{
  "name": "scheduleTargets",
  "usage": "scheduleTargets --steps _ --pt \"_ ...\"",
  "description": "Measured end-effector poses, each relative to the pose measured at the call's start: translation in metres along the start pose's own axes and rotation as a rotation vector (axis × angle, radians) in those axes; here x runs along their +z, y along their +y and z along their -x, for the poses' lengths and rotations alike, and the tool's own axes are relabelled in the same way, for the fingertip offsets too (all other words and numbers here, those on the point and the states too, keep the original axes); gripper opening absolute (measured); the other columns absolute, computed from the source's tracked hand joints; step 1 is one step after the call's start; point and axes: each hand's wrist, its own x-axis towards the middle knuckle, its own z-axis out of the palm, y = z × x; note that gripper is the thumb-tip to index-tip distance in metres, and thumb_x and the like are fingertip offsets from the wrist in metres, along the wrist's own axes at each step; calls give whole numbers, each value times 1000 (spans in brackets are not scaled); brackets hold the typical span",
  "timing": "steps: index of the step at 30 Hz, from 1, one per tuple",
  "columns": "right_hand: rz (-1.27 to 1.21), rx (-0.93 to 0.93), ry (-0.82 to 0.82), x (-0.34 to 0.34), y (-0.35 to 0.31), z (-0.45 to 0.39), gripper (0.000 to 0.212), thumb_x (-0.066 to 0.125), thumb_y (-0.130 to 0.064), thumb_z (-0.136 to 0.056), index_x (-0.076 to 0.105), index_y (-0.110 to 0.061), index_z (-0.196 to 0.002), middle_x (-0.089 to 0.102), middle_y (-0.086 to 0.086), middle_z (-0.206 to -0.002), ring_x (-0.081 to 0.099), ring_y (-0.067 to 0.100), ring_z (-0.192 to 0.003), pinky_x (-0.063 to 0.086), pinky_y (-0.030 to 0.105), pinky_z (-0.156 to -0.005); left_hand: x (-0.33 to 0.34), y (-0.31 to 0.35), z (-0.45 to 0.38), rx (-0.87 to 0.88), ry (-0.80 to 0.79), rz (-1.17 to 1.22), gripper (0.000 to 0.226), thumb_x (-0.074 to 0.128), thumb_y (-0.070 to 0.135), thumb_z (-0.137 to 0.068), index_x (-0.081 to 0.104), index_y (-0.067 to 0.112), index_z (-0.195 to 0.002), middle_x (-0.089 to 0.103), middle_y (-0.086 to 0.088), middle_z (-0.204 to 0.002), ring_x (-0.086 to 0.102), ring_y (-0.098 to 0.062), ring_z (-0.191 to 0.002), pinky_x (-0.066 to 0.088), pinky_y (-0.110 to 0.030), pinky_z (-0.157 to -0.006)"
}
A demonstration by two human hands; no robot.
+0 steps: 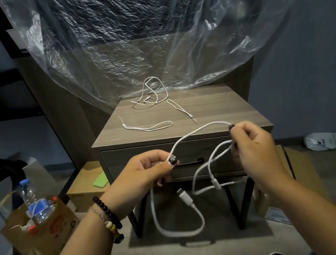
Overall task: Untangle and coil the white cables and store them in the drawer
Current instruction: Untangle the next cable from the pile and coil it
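White, rubbery charging cable hangs in the air between both hands, in front of the grey wood-grain nightstand. The left hand pinches it between thumb and curled fingers, and the right hand has its fingertips closed on the cable's upper bend, with lower strands crossing beneath it. From the left hand a long loop droops toward the floor and curls up to a white plug end, which dangles free.

To my eye the untangling is only partly done, since the strands under the right hand appear to cross each other (just how is hard to read). The sensible way is to keep the left pinch as an anchor, feed the free plug back through the crossing, and avoid pulling the hands apart, which would likely tighten the knot.

The closed drawer with its dark handle sits just behind the hands. On the nightstand top lie a thin tangled white cord and two white lanyard loops, untouched.
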Motion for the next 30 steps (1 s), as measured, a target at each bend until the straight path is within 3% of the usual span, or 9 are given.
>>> scheduleTargets --steps 4,11,13,16,19,23,27,29,30 --pt "-325 271 235 -11 -1 -18 29 45 -15 -95 42 -20 -67 31 -2 -58 28 8 -46 22 20 -39 -5 -12 2 -91 -94 153 18 66 14 -79 62 4 -93 57 -9 -71 62 -15 -62 51 -21 -60" --pt "-427 308 396 -29 7 -30 19 57 -24 -88 54 -20 -70 47 -2 -67 42 8 -56 34 24 -54 -13 -18 -3 -134 169 670 35 63 9 -74 60 8 -109 63 -7 -78 61 -12 -57 54 -24 -52" --pt "-445 318 416 -26 10 -29 19 58 -23 -88 56 -19 -69 51 -4 -69 44 6 -60 37 23 -60 -18 -19 -4 -111 204 857 62 84 8 -54 61 10 -112 70 -7 -90 64 -11 -61 56 -24 -55" --pt "-289 275 351 -16 12 -24 20 60 -23 -83 61 -10 -67 57 -2 -69 50 9 -65 41 28 -64 -22 -20 -5 -45 229 1013 91 89 -1 -38 57 8 -123 69 -10 -113 68 -10 -69 57 -21 -61" --pt "176 -2 207 -9 14 -18 32 61 -20 -81 52 1 -59 54 6 -66 49 19 -68 41 35 -68 -23 -17 -5 39 175 1007 98 90 0 -41 52 5 -131 61 -13 -129 70 -11 -88 58 -22 -72" --pt "557 -411 101 6 15 -5 35 60 -27 -79 47 -20 -47 62 -8 -82 45 13 -88 31 32 -79 -15 -9 -5 114 205 850 85 71 -11 -60 42 2 -139 58 -15 -133 64 -19 -111 55 -27 -87" --pt "390 -564 -4 13 17 -2 30 53 -24 -73 43 -19 -45 70 -6 -108 53 7 -116 33 36 -105 -3 -1 -6 122 257 699 66 50 -3 -75 42 7 -139 63 -10 -127 67 -21 -105 56 -29 -83" --pt "150 -466 -103 11 13 -2 33 53 -19 -75 48 -6 -46 75 1 -92 66 7 -102 40 29 -107 -1 1 -4 100 240 642 54 50 1 -79 48 11 -133 67 -9 -121 70 -19 -97 58 -27 -77" --pt "38 -396 -133 10 11 -1 35 56 -16 -77 50 1 -48 74 4 -78 70 8 -87 47 26 -97 -1 1 -4 79 237 597 46 50 3 -83 52 12 -128 68 -9 -118 71 -18 -92 58 -25 -74"
